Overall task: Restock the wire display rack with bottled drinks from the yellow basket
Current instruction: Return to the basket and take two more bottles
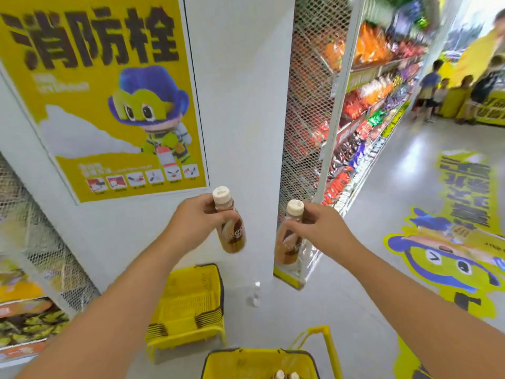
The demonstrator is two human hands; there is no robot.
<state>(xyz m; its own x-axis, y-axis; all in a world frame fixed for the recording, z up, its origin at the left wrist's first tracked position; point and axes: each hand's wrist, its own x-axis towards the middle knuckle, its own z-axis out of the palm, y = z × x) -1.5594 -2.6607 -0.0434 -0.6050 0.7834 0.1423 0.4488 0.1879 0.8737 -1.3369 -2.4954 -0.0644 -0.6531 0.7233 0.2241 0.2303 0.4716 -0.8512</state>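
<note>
Left hand (195,218) holds one bottle (231,228) up by its neck, and right hand (318,224) holds a second bottle (289,239) just to its right, the two apart. Below them, nearest the person, the basket (218,362) stands on the floor (341,310) with more bottle caps (285,375) in it. A stack of baskets (188,305) stands beyond it to the left, against the wall (240,105). Shelves (363,110) run away on the right.
</note>
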